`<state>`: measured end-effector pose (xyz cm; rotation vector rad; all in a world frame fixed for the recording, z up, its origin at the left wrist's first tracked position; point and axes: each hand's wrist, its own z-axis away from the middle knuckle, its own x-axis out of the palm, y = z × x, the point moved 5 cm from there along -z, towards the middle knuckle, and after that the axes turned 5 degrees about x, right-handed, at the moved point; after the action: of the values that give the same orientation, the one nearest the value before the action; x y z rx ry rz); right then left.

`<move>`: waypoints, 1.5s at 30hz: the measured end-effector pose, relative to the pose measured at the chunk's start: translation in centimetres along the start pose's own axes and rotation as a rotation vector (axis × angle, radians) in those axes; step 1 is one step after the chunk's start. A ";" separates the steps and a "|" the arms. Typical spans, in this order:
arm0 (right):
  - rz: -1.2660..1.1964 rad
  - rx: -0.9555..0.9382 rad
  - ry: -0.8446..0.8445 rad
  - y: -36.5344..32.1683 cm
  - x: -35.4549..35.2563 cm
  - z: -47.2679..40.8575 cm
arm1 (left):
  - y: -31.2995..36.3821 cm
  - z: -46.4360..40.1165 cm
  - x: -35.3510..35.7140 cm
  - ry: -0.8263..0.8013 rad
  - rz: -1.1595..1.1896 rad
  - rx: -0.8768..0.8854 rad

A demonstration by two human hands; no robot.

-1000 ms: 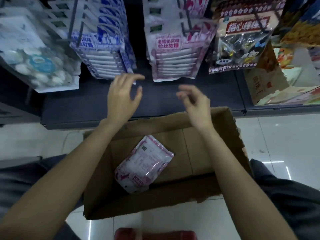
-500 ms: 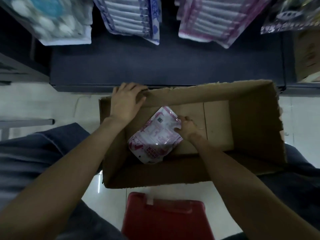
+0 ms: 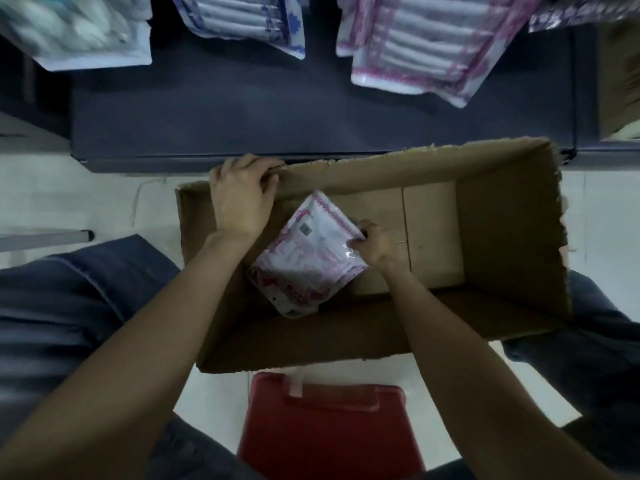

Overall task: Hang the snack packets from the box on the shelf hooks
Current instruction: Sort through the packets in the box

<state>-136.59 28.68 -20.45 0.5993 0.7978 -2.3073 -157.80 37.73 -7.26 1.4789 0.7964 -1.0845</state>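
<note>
Now the right hand point(image 3: 375, 244) has gripped the packet point(image 3: 308, 258) edge.

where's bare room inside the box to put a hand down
The box floor is bare right of the right hand, out to the right wall. The left part is crowded: the pink snack packet lies there, the right hand pinches its edge, and the left hand grips the far rim.

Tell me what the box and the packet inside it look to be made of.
Box: brown corrugated cardboard, matte, with ragged torn top edges. Packet: thin glossy plastic film, white with pink print; it crinkles and catches light where the right hand pinches its edge. The left hand holds the box rim.
</note>
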 end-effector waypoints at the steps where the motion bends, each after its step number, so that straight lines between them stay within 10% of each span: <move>1: 0.006 -0.030 0.011 -0.5 -1.1 1.5 | 0.4 0.5 0.1 -0.014 -0.012 -0.029; 6: 0.138 -0.179 0.171 -2.4 -6.8 11.4 | 4.3 4.1 -0.6 -0.025 0.170 -0.264; 13: 0.155 -0.621 0.615 -3.3 -14.2 24.1 | 7.5 9.2 -4.2 -0.305 1.129 -0.787; 17: 0.070 -0.931 0.734 -2.1 -14.9 27.7 | 8.7 11.4 -5.5 -0.476 1.534 -0.776; 29: -0.189 -0.666 0.034 -0.2 -14.6 25.8 | 11.3 9.9 -10.5 -0.137 1.383 -0.245; 37: -0.624 -0.564 0.168 -6.1 -23.4 21.1 | 14.1 6.1 -11.6 -0.162 1.220 0.144; 45: -0.581 -0.546 0.355 -10.2 -27.9 14.3 | 15.5 -1.7 -11.1 0.038 0.976 -0.005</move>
<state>-126.77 36.72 9.93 0.5782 1.9003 -2.3235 -147.28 37.26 8.74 1.5978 0.0341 -0.3076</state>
